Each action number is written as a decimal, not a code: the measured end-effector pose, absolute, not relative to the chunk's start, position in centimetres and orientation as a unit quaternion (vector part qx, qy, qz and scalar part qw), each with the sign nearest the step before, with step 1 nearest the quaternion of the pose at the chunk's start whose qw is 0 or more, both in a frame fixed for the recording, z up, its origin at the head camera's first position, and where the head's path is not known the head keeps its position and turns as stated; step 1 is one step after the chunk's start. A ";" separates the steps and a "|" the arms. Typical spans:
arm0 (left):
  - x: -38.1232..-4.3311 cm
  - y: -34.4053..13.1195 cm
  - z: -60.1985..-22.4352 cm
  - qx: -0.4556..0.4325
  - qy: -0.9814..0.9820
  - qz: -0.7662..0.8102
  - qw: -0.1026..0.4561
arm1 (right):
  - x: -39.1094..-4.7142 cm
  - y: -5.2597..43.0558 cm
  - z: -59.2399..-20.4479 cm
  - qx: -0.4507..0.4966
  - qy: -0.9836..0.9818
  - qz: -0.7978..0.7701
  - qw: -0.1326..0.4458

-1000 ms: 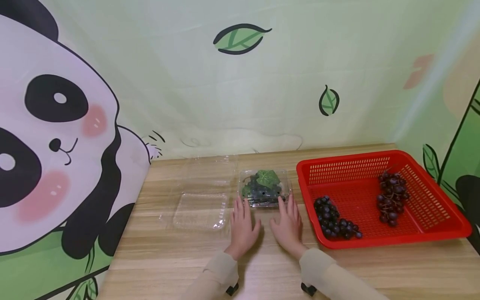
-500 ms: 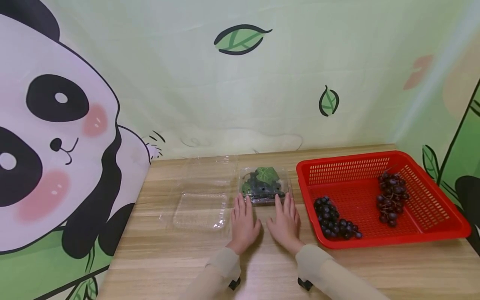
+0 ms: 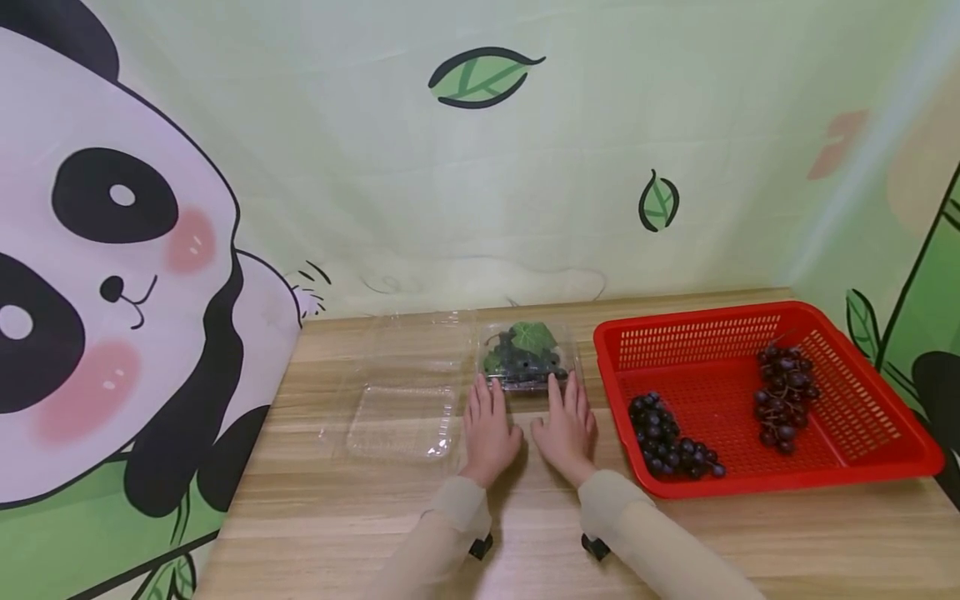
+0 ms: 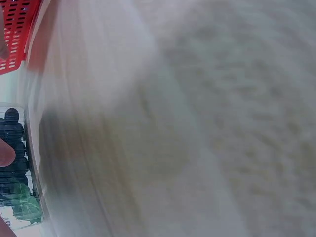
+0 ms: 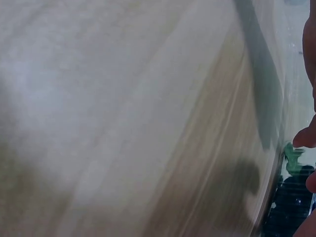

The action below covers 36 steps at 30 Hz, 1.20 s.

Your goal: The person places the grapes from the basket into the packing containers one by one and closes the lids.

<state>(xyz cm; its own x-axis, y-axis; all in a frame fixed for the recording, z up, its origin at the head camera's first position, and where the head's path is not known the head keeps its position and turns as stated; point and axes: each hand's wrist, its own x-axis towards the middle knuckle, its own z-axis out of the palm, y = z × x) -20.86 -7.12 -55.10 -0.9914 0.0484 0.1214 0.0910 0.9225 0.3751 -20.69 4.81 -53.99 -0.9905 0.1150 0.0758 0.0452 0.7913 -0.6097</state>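
A clear plastic clamshell box (image 3: 575, 343) sits shut on the wooden table, with dark grapes (image 3: 517, 368) and a green leaf (image 3: 534, 336) inside. My left hand (image 3: 489, 432) touches its near left edge with straight fingers. At the near right edge my right hand (image 3: 564, 429) does the same, thumbs facing each other. In the left wrist view the box's grapes (image 4: 14, 131) show at the left margin beside a fingertip (image 4: 5, 154). The right wrist view catches fingertips (image 5: 305, 138) over the box's dark contents (image 5: 289, 205) at lower right.
Left of the box lies an open, transparent clamshell container (image 3: 401, 421). A red plastic basket (image 3: 720, 483) stands at the right, holding two bunches of dark grapes, one near its left front (image 3: 663, 437) and one at its right (image 3: 783, 396). A printed cloth backs the table.
The box of grapes has slid away from me toward the back of the table. Both hands have moved forward with it and slightly closer together. Basket and open container have stayed put.
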 end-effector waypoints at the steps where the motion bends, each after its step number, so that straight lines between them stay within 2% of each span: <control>1: -21.0 -7.1 -55.0 -0.032 -0.979 -0.196 0.055 | -20.9 4.8 -54.0 -0.044 -0.945 0.321 0.053; 10: -22.4 -6.7 -55.1 -0.003 -0.975 -0.213 0.057 | -22.2 4.7 -53.9 -0.060 -0.943 0.325 0.045; 29: -23.6 -6.6 -55.0 -0.001 -0.977 -0.206 0.049 | -23.5 5.0 -54.2 -0.064 -0.945 0.317 0.043; 36: -23.3 -7.1 -54.3 -0.011 -0.978 -0.206 0.030 | -23.7 5.0 -54.4 -0.061 -0.931 0.354 0.071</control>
<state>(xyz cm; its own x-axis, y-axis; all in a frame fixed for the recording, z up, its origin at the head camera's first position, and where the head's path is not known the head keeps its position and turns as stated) -23.30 -7.08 -54.26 -0.9980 0.0082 0.0634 0.0330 0.9153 0.4014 -23.69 5.02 -54.39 -0.9825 0.1636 0.0889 0.0632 0.7423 -0.6671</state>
